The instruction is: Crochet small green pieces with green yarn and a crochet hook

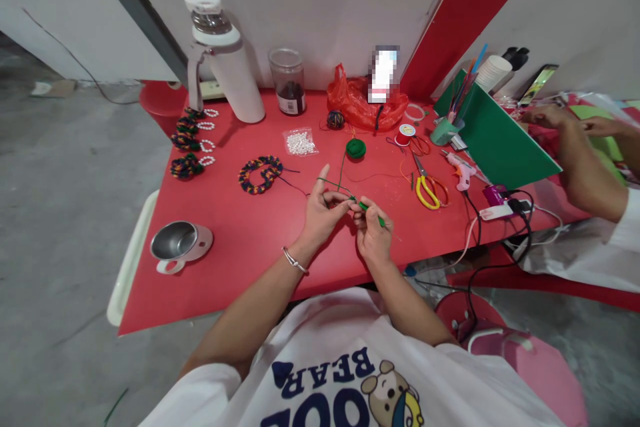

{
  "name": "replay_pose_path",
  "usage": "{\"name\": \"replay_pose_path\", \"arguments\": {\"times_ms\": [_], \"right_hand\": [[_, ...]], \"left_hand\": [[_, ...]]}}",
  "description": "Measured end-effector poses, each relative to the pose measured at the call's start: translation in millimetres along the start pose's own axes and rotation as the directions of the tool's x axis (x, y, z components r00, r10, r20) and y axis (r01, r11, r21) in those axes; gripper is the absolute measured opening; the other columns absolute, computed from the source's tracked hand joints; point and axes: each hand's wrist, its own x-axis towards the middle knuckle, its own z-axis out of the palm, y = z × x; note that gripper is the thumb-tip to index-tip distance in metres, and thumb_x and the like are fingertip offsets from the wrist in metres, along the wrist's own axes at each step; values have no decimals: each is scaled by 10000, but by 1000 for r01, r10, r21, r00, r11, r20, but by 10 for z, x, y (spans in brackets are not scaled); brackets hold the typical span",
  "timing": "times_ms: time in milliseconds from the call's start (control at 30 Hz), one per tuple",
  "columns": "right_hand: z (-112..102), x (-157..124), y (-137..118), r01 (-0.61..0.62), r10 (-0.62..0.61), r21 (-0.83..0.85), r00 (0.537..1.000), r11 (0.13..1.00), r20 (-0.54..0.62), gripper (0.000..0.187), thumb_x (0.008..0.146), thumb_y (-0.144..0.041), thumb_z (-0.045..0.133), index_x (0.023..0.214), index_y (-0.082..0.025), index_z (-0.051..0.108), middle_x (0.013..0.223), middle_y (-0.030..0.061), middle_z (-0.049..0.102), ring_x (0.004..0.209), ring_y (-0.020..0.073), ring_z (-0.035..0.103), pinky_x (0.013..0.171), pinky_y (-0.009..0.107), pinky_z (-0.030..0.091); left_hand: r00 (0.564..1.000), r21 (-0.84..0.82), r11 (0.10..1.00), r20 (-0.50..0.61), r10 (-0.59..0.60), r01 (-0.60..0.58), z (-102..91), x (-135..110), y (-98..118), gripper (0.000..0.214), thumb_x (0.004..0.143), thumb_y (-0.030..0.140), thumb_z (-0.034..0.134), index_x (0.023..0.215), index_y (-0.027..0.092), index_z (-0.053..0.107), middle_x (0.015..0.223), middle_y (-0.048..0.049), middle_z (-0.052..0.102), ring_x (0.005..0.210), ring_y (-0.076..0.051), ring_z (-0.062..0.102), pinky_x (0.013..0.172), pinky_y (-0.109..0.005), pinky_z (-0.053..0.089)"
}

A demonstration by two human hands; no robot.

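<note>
My left hand (325,209) pinches the start of some green yarn work, its index finger raised with a strand of green yarn (341,172) running over it. That strand leads back to a small green yarn ball (356,149) on the table. In my right hand (374,230) is a crochet hook with a green handle (381,221), its tip meeting the yarn at the left fingertips. The stitches between the hands are too small to make out. Left of them lies a multicoloured crocheted piece (260,175) with loose dark yarn ends.
Scissors (426,192), a pink glue gun (461,172) and a power strip (503,211) with cables lie to the right. Beyond a green board (495,133) are a co-worker's hands. A steel-lined mug (203,243), tall bottle (235,73), jar (289,83) and bead packet (301,142) stand or lie left and behind.
</note>
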Motion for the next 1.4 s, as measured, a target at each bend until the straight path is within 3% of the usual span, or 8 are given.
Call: {"name": "replay_pose_path", "arguments": {"times_ms": [267,433,667,933,1167,1400], "right_hand": [[5,-11,-13,0,0,31,1000,1000,3,462,716,-612,828,957,-220,788,809,61,811,690,158,695,601,281,503],[-16,-1,-27,-11,11,-8,1000,1000,4,469,728,-623,816,954,-212,793,804,55,809,622,142,658,573,278,494],[-81,25,-45,5,-5,-35,1000,999,14,425,750,-608,803,901,-210,794,758,39,791,629,146,670,593,279,508],[-116,47,-145,-1,1,-21,1000,1000,29,420,720,-613,822,839,-211,802,685,28,771,576,127,637,556,260,480],[-116,51,-145,-10,10,-3,1000,1000,20,410,710,-596,838,842,-209,805,682,28,775,577,126,637,572,260,481],[-83,19,-92,1,0,37,999,999,-36,402,698,-573,863,882,-220,808,709,5,786,583,113,639,584,249,491]], "left_hand": [[1000,-33,999,4,-19,19,-10,3,-26,1072,705,217,835,1637,232,306,759,34,741,665,-118,663,665,-228,496],[1000,40,999,6,15,-15,-1,-19,-4,1052,711,187,809,1637,238,312,768,35,734,683,-121,668,672,-231,510],[1000,148,989,13,16,-18,25,-45,46,1117,689,181,820,1659,254,270,736,47,726,535,-85,571,529,-196,419],[996,150,988,85,22,-35,20,-22,11,1059,702,159,797,1643,240,316,733,40,726,675,-123,668,657,-223,497],[995,175,984,101,10,-27,13,-21,-23,1043,697,139,798,1631,245,346,724,43,719,652,-119,655,639,-222,485],[999,134,991,33,15,-20,33,-33,-55,1104,689,149,828,1651,250,296,745,53,723,542,-68,558,545,-190,415]]}}
